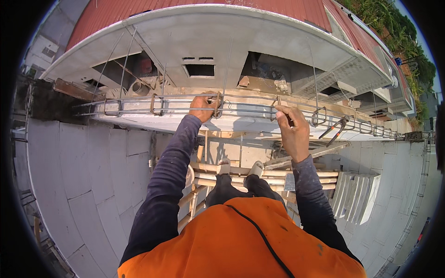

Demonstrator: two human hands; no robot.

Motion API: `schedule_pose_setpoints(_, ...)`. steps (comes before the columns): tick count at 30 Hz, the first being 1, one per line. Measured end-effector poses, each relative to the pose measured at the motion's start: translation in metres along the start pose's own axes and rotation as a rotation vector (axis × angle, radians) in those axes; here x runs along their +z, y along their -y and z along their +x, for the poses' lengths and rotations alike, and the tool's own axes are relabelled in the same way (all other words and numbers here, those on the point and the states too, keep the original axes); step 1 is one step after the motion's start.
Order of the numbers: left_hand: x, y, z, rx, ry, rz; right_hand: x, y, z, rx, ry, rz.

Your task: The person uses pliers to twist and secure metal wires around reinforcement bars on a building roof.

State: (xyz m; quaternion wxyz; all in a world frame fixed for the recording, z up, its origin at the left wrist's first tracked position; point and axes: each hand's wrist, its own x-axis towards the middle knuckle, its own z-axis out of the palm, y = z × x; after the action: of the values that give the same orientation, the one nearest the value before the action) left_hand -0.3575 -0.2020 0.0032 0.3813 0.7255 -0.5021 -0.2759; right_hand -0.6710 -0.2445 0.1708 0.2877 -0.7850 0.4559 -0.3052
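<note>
Bright sunlight strikes the pale ledge [171, 123], bluish shadow falling mid-span; the steel rods [178, 110] look fairly sharp to me. The window opening [200, 70] is dark; the red roof [102, 18] bows toward blackened corners.

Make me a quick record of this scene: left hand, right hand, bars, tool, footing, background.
Left hand: the left hand is at the bars, fingers against a stirrup; exact grip hidden
Right hand: the right hand is raised beside another stirrup, fingers curled; whether it holds anything is unclear
Bars: long steel bars with spaced stirrups, running across the view
Tool: pliers at the bars, right of the right hand
Footing: feet on light-coloured poles
Background: building with red roof
</note>
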Motion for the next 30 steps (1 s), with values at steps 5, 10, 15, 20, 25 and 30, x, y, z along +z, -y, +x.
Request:
schedule_pose_setpoints(5, 0.005, -0.008, 0.007, -0.059, 0.062, -0.031, 0.063, -0.011, 0.105, -0.52, 0.327, -0.24)
schedule_pose_setpoints(10, 0.0, -0.005, 0.0, -0.026, -0.013, 0.023, 0.102, 0.003, 0.17, -0.488, 0.941, -0.268)
schedule_pose_setpoints(15, 0.0, -0.023, -0.006, -0.108, -0.018, -0.013, 0.121, -0.018, 0.199, 0.061, 1.398, 0.037)
schedule_pose_setpoints(20, 0.002, -0.018, -0.004, -0.04, -0.061, 0.06, 0.152, -0.029, 0.196, 0.317, 1.512, 0.194)
schedule_pose_setpoints(25, 0.009, 0.017, 0.001, 0.137, -0.078, 0.14, 0.166, -0.036, 0.184, 0.52, 1.372, 0.315)
schedule_pose_setpoints(30, 0.011, 0.009, 0.006, 0.165, -0.036, 0.13, 0.176, -0.038, 0.185, 0.413, 1.325, 0.227)
